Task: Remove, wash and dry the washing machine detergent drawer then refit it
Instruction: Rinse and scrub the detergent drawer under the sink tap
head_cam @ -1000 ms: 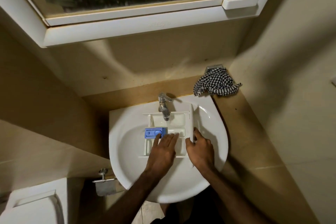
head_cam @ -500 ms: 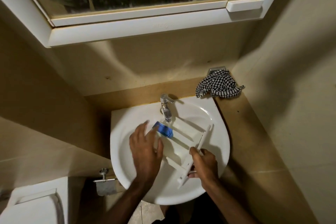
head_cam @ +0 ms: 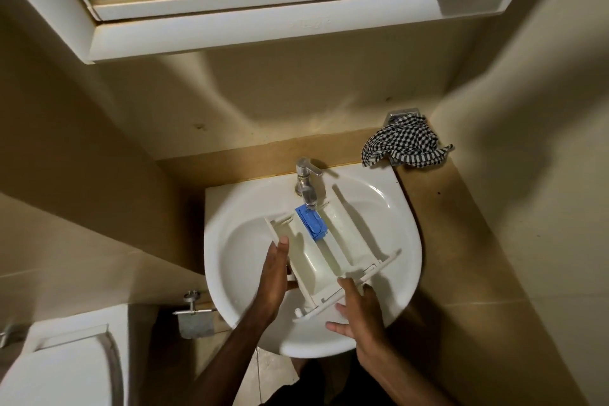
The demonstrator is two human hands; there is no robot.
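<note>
The white detergent drawer [head_cam: 324,252] is tilted in the white basin [head_cam: 392,208], its far end under the chrome tap [head_cam: 306,183]. A blue insert [head_cam: 311,222] sits in that far end, right below the spout. My left hand [head_cam: 275,277] holds the drawer's left side wall, fingers flat along it. My right hand [head_cam: 357,313] grips the front panel at the near end, thumb on top and fingers spread beneath. Whether water runs from the tap is unclear.
A black-and-white checked cloth [head_cam: 405,143] lies on the tan counter [head_cam: 461,241] behind the basin's right side. A white mirror cabinet [head_cam: 263,26] hangs overhead. A toilet lid [head_cam: 62,369] and a paper holder [head_cam: 194,313] are at the lower left.
The drawer has been turned from crosswise to pointing at the tap. My left hand moved from inside the compartments to the left wall; my right hand followed the front panel to the near rim.
</note>
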